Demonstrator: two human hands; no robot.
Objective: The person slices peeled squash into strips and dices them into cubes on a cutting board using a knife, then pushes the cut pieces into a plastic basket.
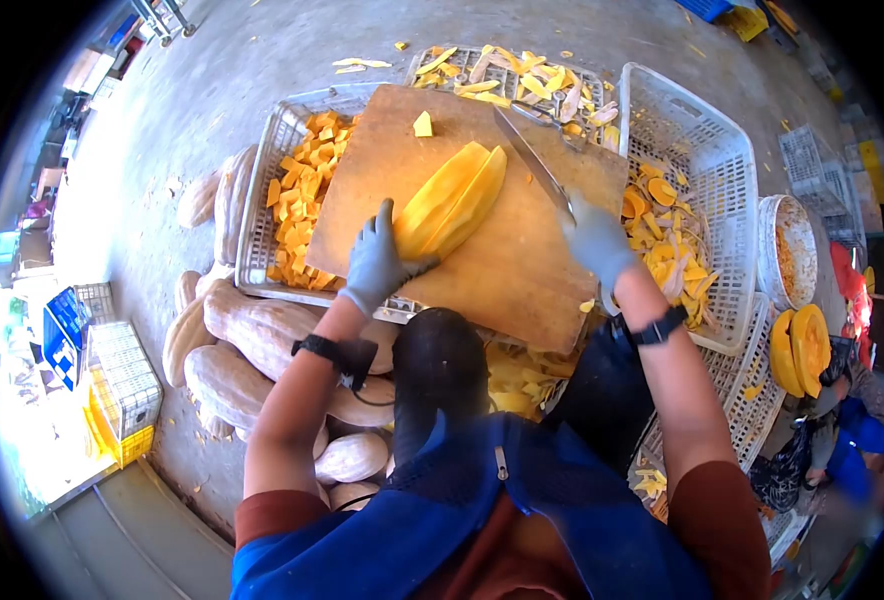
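Observation:
A peeled yellow squash [442, 205], with a lengthwise line parting it into two pieces, lies slanted on the wooden cutting board [522, 270]. At its near left end, my gloved left hand [377, 262] grips it between thumb and fingers. My gloved right hand [597, 240] is closed round the handle of a knife [532, 155]. The blade points up and left over the board, apart from the squash. One small squash chunk [423, 125] sits near the board's far edge.
Left of the board stands a crate [252, 235] of orange chunks [307, 190]. A white crate [727, 190] holding peelings stands right. Whole squashes [262, 325] are piled at lower left. Cut squash halves [800, 350], a white bucket [787, 250] and another person [862, 440] are further right.

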